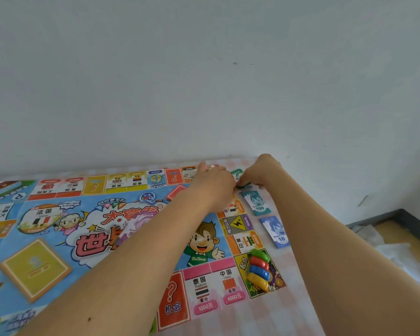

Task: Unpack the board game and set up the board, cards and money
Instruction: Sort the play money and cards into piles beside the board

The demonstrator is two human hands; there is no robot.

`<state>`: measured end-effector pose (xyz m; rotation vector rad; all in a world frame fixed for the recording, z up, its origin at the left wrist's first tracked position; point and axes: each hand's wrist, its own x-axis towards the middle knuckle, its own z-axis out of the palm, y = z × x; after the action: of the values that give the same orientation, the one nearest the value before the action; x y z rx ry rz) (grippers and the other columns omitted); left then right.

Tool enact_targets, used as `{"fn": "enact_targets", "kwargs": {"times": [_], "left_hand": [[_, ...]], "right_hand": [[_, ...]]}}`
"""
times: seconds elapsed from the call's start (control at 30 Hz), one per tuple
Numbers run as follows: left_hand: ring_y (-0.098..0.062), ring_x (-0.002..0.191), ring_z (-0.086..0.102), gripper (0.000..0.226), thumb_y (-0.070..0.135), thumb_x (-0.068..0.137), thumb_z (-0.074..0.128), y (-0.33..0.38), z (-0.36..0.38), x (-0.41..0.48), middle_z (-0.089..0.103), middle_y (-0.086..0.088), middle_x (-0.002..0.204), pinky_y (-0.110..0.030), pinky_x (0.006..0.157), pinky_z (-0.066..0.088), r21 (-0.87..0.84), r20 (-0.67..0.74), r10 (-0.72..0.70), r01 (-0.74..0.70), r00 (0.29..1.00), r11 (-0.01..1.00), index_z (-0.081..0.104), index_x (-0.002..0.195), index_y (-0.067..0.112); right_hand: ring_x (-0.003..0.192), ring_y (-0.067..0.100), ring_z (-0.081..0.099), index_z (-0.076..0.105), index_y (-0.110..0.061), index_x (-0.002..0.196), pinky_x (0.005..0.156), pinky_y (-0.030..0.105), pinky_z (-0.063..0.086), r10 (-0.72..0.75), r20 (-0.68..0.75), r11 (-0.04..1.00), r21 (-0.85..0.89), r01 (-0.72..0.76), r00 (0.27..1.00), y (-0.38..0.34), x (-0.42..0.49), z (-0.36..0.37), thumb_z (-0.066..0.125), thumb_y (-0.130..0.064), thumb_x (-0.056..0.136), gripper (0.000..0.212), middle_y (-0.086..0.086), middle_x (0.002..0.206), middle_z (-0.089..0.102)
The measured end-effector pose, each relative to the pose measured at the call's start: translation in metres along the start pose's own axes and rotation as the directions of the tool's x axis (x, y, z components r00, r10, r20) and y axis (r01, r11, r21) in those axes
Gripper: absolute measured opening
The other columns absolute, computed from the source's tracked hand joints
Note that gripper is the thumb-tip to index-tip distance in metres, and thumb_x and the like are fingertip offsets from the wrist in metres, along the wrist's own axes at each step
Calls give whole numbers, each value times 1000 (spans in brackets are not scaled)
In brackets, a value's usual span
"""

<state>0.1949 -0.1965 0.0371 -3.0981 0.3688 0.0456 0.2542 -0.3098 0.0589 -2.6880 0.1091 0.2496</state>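
Observation:
The colourful paper game board (58,238) lies flat on the bed. A yellow card stack (34,269) and a red card stack (176,192) sit on it, with a die (120,224) and pink notes (141,218) near the middle. Beside the board's right edge lie a teal 100 note pile (257,203) and a blue 10 note pile (277,232). Both my hands reach to the far right corner. My right hand (257,174) pinches green notes (240,181) there. My left hand (214,185) meets them, fingers hidden.
Four plastic car tokens (258,269), green, red, blue and yellow, are stacked on the start corner. The pale sheet (277,318) ends at the wall behind. On the right the bed drops to the floor with crumpled cloth (398,255).

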Motion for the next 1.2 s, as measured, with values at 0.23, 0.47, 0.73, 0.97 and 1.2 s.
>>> {"fn": "enact_targets", "kwargs": {"times": [0.23, 0.47, 0.73, 0.97, 1.2], "left_hand": [[-16, 142, 19, 49, 14, 95, 34, -3, 2, -6, 34, 6, 150, -57, 112, 4, -49, 2, 15, -15, 1000, 999, 40, 141, 27], [-21, 139, 24, 48, 14, 94, 39, -4, -1, -10, 33, -2, 147, -56, 112, 4, -60, 11, 4, -3, 1000, 998, 43, 138, 33], [-23, 136, 30, 46, 13, 94, 36, -1, -3, -8, 37, -2, 144, -58, 112, 7, -44, 27, -6, 7, 1000, 999, 46, 137, 26], [-22, 135, 31, 46, 12, 93, 37, -1, -4, -8, 38, -2, 143, -59, 112, 5, -36, 58, -11, 13, 998, 999, 46, 137, 25], [-22, 122, 49, 44, 7, 90, 43, -15, -7, -7, 55, -3, 134, -40, 106, 33, -431, -235, -240, 121, 942, 894, 57, 129, 22]], "right_hand": [[72, 23, 55, 46, -3, 86, 70, 30, 49, 48, 49, 991, 126, -53, 998, -2, 4, -1, 75, -20, 76, 36, 11, 72, 51], [75, 23, 57, 47, -10, 87, 65, 31, 50, 28, -68, 997, 72, -23, 997, 0, 5, 1, 79, -22, 70, 38, 6, 72, 50], [76, 24, 59, 45, -9, 78, 55, 28, 45, 77, -34, 984, 166, -70, 996, 0, 12, 2, 83, -19, 67, 40, 9, 78, 55], [66, 23, 44, 55, -4, 91, 64, 29, 40, 95, 64, 952, 286, -110, 993, 0, 21, 9, 85, -11, 61, 43, 12, 73, 51], [74, 26, 48, 62, -1, 99, 60, 33, 42, 68, 50, 951, 298, -80, 996, 6, 21, -4, 87, -10, 53, 53, 14, 89, 61]]}}
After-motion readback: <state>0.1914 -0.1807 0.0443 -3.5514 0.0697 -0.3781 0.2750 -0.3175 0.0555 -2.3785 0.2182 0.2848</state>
